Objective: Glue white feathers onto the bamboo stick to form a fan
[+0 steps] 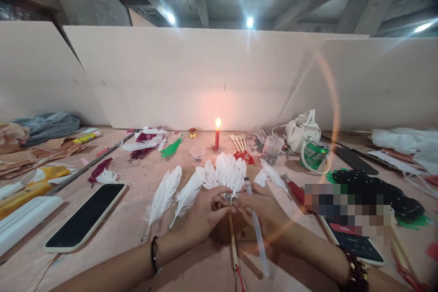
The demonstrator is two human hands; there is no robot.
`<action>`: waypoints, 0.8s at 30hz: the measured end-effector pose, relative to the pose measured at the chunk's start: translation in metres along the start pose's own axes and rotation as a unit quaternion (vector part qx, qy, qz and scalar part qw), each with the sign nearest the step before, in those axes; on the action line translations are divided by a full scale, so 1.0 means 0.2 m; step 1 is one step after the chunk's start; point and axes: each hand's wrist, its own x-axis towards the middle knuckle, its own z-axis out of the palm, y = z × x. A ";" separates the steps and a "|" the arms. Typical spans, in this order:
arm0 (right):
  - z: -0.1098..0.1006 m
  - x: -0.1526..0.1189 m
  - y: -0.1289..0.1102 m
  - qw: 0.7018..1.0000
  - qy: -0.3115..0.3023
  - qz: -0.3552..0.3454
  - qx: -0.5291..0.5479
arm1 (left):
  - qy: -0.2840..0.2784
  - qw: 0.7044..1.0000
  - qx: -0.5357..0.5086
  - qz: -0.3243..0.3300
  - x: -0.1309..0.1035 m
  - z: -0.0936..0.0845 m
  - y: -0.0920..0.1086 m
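A fan of white feathers [227, 169] lies in front of me, its wooden handle [233, 244] pointing towards me with a red cord at the end. My left hand [205, 212] is closed at the base of the feathers, thumb and fingers pinching where they meet the handle. From the other side my right hand [262, 205] meets it, fingers closed at the same joint. A translucent glue stick [257, 232] with a dark tip is held slanted in my right hand. Loose white feathers [166, 189] lie left of the fan. The exact fingertip contact is partly hidden.
Beyond the fan burns a red candle [216, 139]. A phone [87, 216] lies at left; another phone [356, 242] is by my right forearm. A clear plastic cup [273, 149], a green can [314, 155] and a white bag [301, 132] stand at back right.
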 end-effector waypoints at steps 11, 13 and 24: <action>-0.64 0.31 0.63 0.930 0.257 0.219 -0.145 | 0.004 0.995 0.093 0.039 -0.01 0.01 -0.03; -0.66 0.33 0.74 0.933 0.206 0.274 -0.109 | 0.003 0.994 0.096 0.041 -0.02 0.01 -0.03; -0.52 0.23 0.64 0.928 0.218 0.301 -0.018 | -0.075 0.903 0.352 0.235 -0.11 -0.01 0.03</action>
